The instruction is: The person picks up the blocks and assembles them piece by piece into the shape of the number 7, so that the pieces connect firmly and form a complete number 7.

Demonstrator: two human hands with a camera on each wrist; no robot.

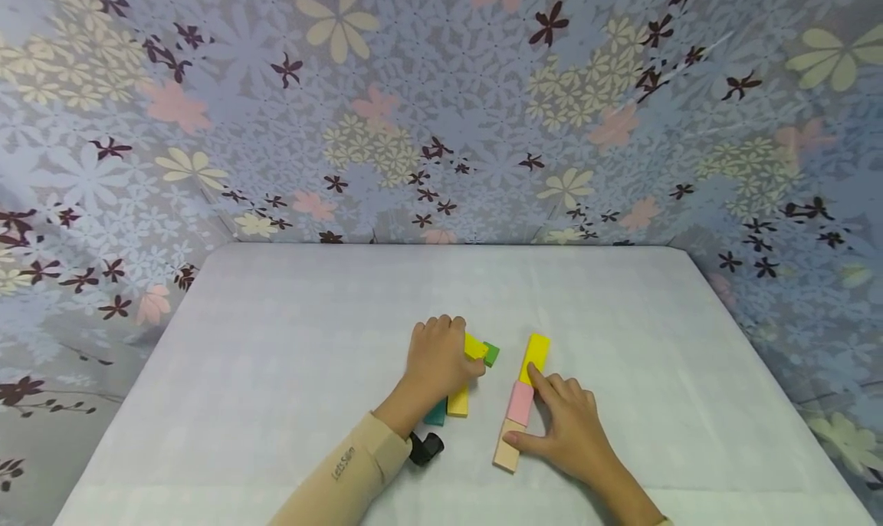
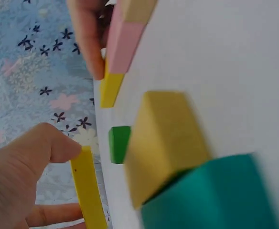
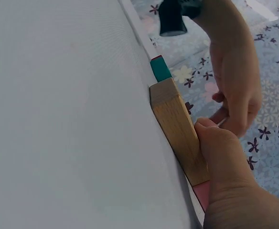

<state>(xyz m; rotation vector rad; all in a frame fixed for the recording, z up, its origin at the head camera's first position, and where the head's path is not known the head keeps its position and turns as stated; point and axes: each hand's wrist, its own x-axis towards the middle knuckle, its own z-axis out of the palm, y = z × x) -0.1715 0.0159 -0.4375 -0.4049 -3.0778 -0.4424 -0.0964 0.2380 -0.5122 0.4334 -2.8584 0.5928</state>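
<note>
My left hand (image 1: pixel 438 361) pinches a long yellow block (image 2: pixel 89 191) between thumb and fingers. Below that hand lie a second, darker yellow block (image 1: pixel 458 405) and a teal block (image 1: pixel 435 413), side by side and partly covered. A small green block (image 1: pixel 491 354) sits just past the held one. To the right, a bright yellow block (image 1: pixel 537 350), a pink block (image 1: pixel 520 403) and a bare wood block (image 1: pixel 507 453) form a slanting end-to-end row. Over this row my right hand (image 1: pixel 576 426) is spread, its index finger touching the yellow block and its thumb the wood one.
A white cloth covers the table (image 1: pixel 310 304). Flower-patterned fabric (image 1: pixel 441 112) rises behind its far edge and along both sides. A black device (image 1: pixel 426 449) on the left wrist hangs close above the cloth, near the teal block.
</note>
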